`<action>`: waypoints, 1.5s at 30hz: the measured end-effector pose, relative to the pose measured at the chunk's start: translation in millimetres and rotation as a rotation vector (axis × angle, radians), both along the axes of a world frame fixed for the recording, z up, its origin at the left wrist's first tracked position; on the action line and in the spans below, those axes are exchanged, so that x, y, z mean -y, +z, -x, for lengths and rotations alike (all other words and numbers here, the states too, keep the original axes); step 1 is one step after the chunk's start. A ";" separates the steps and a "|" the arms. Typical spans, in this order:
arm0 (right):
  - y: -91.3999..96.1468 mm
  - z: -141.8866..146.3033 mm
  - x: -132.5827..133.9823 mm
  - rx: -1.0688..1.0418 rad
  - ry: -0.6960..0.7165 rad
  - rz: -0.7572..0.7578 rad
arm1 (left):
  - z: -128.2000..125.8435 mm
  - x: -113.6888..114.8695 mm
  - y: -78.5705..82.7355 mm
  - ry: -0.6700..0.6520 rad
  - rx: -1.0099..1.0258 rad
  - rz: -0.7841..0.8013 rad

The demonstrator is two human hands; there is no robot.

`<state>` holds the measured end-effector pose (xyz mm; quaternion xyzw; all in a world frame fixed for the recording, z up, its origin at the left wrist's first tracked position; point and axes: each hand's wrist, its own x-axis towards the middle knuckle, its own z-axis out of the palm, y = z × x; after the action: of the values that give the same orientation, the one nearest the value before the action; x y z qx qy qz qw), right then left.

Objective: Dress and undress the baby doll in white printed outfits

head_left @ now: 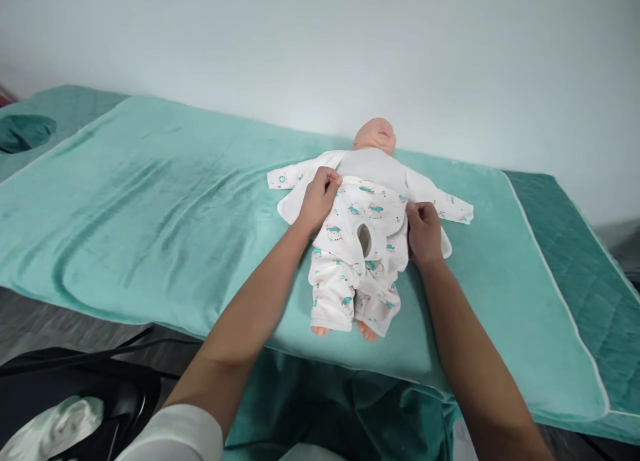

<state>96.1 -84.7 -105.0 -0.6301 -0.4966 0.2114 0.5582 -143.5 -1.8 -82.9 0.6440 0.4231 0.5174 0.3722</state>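
Observation:
A baby doll lies on its back, head toward the wall and feet toward me. It wears a white printed baby top, spread out at both sides with the sleeves stretched outward. White printed baby pants, with an oval opening at the crotch, cover its legs and reach up over the belly. My left hand pinches the waistband at its left end. At the other side of the waist, my right hand is closed on the pants' edge, its fingertips partly hidden. Both doll feet show below the cuffs.
A light green sheet with soft wrinkles covers the bed, over a darker quilted cover at the right. The white wall stands behind. A black chair with a printed cloth on it is at the lower left.

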 end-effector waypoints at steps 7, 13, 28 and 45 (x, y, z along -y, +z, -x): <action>4.0 -13.4 9.5 -0.073 0.275 0.175 | 25.2 8.8 -8.9 -0.189 0.038 0.265; 14.9 -25.0 19.0 -0.069 0.577 0.338 | 38.0 9.8 -1.8 -0.426 0.141 0.488; 21.0 -8.2 9.0 0.190 0.271 0.380 | 39.3 19.4 0.7 -0.549 0.256 0.590; 37.3 25.1 12.9 -0.396 0.283 0.210 | 19.6 22.1 -2.0 -0.478 0.491 0.553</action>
<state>71.0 -97.5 -67.8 -0.5554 -0.4362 0.4569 0.5408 -163.1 -23.9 -84.9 0.4578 0.2836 0.4218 0.7295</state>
